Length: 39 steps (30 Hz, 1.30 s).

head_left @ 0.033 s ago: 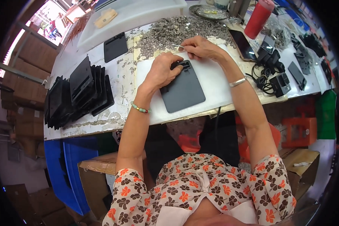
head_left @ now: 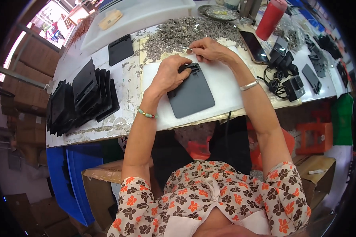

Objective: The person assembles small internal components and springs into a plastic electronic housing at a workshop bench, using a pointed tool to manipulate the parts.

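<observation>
— Where's the plate?
— Flat on the white mat (head_left: pixel 225 89) on the desk (head_left: pixel 122 114), right in front of me. My left hand (head_left: pixel 170 75) presses down on the dark plate (head_left: pixel 192 94) at its top bracket, grip curled over it.
— And the right?
— My right hand (head_left: pixel 211 49) is just above it, grip pinched on a thin metal pin (head_left: pixel 186 48), beside the screw pile (head_left: pixel 182 33). More plates are stacked (head_left: pixel 83 98) at my left.

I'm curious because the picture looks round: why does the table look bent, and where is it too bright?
Head view: the fisheye lens bends the table edge near the black rim; daylight at the upper left is washed out; the left hand and dark panel look sharp.
</observation>
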Available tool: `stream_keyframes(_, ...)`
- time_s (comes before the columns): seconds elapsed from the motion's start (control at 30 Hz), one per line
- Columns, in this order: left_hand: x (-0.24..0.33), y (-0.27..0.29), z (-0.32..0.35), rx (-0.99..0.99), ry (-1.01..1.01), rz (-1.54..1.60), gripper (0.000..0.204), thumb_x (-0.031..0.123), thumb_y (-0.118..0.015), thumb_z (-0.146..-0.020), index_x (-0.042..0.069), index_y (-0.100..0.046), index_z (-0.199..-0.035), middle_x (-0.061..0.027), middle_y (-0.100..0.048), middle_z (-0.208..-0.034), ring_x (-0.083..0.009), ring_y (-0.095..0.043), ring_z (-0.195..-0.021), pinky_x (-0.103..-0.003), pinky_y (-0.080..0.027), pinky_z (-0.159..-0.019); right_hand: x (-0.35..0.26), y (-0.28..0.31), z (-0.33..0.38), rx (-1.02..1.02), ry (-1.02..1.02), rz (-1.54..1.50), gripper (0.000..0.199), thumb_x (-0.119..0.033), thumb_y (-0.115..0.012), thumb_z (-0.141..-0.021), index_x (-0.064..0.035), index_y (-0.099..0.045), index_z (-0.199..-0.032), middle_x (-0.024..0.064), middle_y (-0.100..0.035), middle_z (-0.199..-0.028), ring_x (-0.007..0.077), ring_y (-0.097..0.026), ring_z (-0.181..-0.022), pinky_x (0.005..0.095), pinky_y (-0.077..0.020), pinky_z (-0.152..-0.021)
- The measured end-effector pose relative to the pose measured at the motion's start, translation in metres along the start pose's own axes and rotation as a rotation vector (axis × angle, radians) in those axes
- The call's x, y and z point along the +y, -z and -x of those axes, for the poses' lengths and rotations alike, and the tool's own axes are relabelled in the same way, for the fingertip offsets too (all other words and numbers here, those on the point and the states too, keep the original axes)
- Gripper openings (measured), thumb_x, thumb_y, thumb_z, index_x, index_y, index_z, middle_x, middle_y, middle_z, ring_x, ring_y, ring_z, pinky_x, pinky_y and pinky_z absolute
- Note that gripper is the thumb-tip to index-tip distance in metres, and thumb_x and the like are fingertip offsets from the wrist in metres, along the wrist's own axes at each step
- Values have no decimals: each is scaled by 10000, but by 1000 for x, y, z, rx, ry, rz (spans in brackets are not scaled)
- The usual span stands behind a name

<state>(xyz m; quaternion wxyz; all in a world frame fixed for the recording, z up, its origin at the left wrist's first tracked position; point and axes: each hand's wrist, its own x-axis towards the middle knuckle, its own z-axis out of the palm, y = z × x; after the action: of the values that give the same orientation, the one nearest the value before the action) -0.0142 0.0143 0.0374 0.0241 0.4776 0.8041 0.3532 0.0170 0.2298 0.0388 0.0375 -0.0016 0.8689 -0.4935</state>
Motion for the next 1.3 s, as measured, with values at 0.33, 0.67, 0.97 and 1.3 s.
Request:
stream_keyframes(0.33, -13, 8, 4, 245, 295, 326, 354, 111, -717, -718, 9, -728, -1057, -46, -630, -662, -121, -557, -583, -285, -475, -571, -1, 7, 7, 147, -21, -43, 265, -215, -563, -956, -19, -694, -1076, -3, -589, -657, 65, -505, -542, 235, -384, -479)
stream_keyframes(0.67, 19, 11, 45, 476, 648, 672, 315, 1, -620, -815, -104, -601, -1112, -128, -676, -766, -202, -674, -589, -276, -565, -483, -25, 8, 11, 415, 269, 61, 317, -119, -500, -951, -31, -649, -1216, -7, -551, -607, 65, -497, -535, 248, -398, -489)
stream_keyframes(0.97, 5, 1, 66, 347, 704, 694, 248, 28, -580, -885, -86, -612, -1103, -115, -669, -770, -134, -625, -522, -220, -444, -410, -68, -50, 41, -29, 236, 343, 369, -33, -540, -802, -48, -708, -1130, 207, -715, -975, 325, -705, -845, 373, -552, -784)
stream_keyframes(1.3, 6, -3, 61, 373, 692, 728, 210, 7, -560, -888, -109, -615, -1055, -133, -687, -699, -167, -666, -511, -268, -532, -424, -60, -68, 44, 13, 159, 282, 329, -40, -582, -897, -94, -701, -1199, 28, -633, -663, 83, -507, -537, 258, -427, -503)
